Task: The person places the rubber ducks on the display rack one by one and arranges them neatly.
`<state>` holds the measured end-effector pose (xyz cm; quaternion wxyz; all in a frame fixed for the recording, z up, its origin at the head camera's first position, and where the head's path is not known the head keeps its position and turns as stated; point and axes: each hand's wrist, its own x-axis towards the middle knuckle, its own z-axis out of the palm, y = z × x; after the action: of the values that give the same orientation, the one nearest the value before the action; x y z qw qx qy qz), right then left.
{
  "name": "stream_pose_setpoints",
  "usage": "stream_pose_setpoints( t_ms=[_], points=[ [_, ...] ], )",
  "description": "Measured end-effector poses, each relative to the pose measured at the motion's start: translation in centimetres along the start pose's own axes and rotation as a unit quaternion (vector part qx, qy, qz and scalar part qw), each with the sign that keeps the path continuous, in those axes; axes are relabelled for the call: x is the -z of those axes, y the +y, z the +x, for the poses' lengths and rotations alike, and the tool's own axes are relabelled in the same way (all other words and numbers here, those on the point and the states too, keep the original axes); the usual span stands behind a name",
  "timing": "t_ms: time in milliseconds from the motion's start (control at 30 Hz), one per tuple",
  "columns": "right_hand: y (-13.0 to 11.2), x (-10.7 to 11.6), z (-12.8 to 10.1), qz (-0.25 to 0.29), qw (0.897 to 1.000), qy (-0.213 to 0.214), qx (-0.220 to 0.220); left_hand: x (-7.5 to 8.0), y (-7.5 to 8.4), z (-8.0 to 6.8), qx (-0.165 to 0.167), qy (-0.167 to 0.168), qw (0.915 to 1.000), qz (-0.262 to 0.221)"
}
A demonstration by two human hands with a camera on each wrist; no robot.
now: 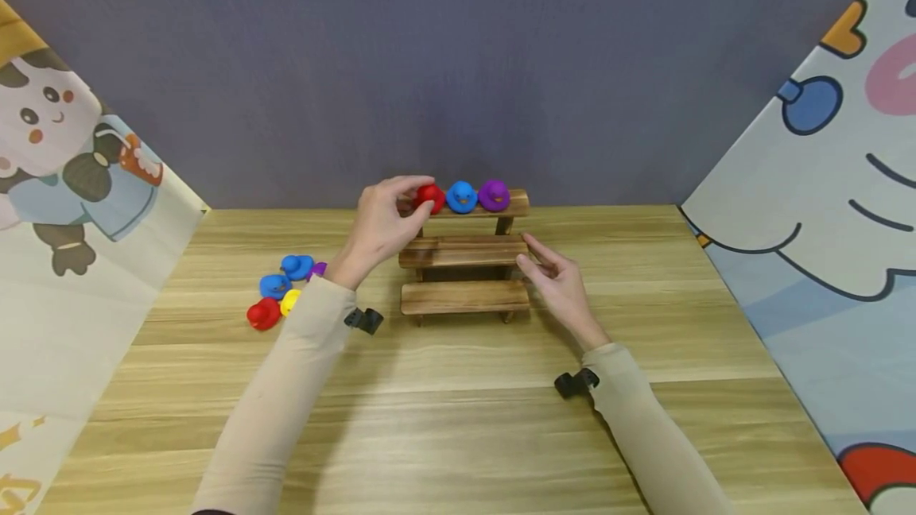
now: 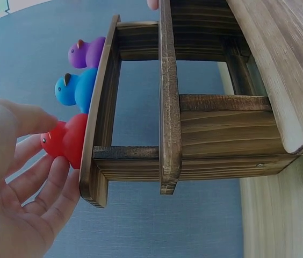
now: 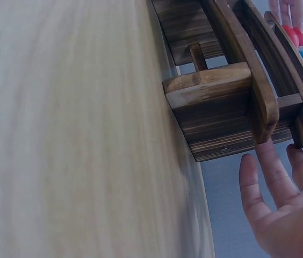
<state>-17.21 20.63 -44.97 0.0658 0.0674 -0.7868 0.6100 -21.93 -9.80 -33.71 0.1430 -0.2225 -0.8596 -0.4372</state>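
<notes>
Head: red duck at shelf edge

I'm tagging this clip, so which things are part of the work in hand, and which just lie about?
In hand:
left hand, fingers at the red duck
wooden step shelf
blue duck and purple duck on its top step
right hand, open beside the shelf

Lying about:
pile of spare ducks on the table
cartoon banners
</notes>
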Motion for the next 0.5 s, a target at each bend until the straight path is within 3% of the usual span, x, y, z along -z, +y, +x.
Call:
stream_pose_setpoints(
  t_ms=[500],
  points=[
    [0.24, -0.10, 0.10, 0.011, 1.000, 0.005, 0.002, 0.15, 0.01, -0.09, 0.008, -0.007, 0.9999, 0.009]
  ],
)
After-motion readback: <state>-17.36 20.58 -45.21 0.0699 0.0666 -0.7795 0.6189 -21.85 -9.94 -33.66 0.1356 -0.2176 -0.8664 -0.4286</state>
